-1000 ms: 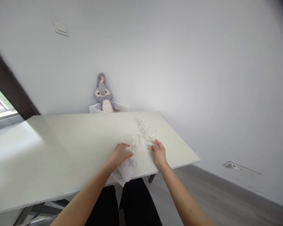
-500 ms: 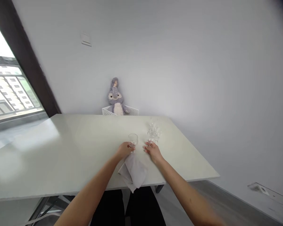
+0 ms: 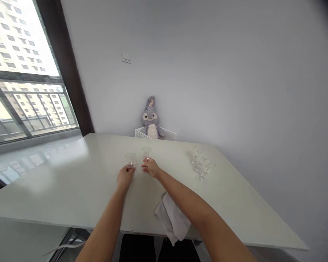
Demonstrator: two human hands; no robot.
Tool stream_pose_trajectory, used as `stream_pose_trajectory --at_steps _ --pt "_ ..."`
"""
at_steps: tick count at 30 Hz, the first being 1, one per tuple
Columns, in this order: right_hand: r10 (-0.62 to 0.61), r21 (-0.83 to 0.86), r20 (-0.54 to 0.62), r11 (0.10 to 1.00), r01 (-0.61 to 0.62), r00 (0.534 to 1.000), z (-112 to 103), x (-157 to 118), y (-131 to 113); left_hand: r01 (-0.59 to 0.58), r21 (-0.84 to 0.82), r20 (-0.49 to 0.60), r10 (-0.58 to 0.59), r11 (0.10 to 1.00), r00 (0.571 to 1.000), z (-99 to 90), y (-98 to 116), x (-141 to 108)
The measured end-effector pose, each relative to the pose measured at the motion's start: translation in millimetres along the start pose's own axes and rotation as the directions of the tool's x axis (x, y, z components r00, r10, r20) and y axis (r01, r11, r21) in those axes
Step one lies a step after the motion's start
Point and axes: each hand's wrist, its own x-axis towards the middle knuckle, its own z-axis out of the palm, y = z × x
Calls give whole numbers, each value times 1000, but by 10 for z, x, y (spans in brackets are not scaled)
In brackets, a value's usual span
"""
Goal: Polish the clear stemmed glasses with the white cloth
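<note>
My left hand (image 3: 126, 175) is closed on the lower part of a clear stemmed glass (image 3: 130, 158), which stands upright at the left of the table's middle. Just right of it and a little farther back, my right hand (image 3: 151, 167) has its fingers closed round the stem of a second clear glass (image 3: 146, 151), also upright. A small gap separates the two glasses. Under my right forearm lies a folded pale grey cloth (image 3: 172, 218), partly hidden and hanging over the table's front edge.
Several more clear glasses (image 3: 200, 162) stand close together at the right of the white table (image 3: 240, 211). Behind the back edge, a grey plush toy (image 3: 151, 118) sits in a white basket (image 3: 169, 135) against the wall. A window (image 3: 30, 91) is at the left.
Both hands have moved left with their glasses, away from the group at the right. My right hand has taken its glass from beside that group to near the left one. The view has shifted.
</note>
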Motion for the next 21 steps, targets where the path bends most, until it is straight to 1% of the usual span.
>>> stream_pose_trajectory --at_steps 2,4,6,8,10,11,12,13,15,18,21 --pt "6 -17 70 1000 -5 998 168 99 -16 26 15 -55 -25 1000 998 -34 -41 17" --pt "6 -33 114 999 -2 993 253 145 -23 36 28 -82 -34 999 996 -38 -61 34" --pt "0 -46 121 999 6 993 240 123 -28 40 44 -95 -36 998 995 -24 -71 48" --pt "-6 -58 108 998 12 994 125 13 -41 43 65 -108 -36 997 994 -5 -78 59" --pt "-19 -53 116 998 25 993 -77 -198 -68 45 84 -130 -34 995 991 15 -84 72" --pt "-19 -43 138 999 25 990 -203 -339 -84 46 91 -143 -32 995 989 24 -87 82" --pt "-61 -1 173 998 62 983 -341 -500 -101 46 95 -156 -30 994 987 33 -90 98" --pt "-71 39 208 997 65 976 -488 -673 -117 46 98 -168 -29 994 985 40 -93 120" --pt "-29 76 240 997 11 970 -797 -1033 -134 49 102 -186 -29 994 982 49 -100 186" --pt "3 104 180 994 -22 984 -1252 -1530 -101 61 113 -199 -38 992 979 44 -103 312" --pt "10 145 64 989 -19 998 -1646 -1882 -7 64 131 -206 -36 989 978 20 -80 403"
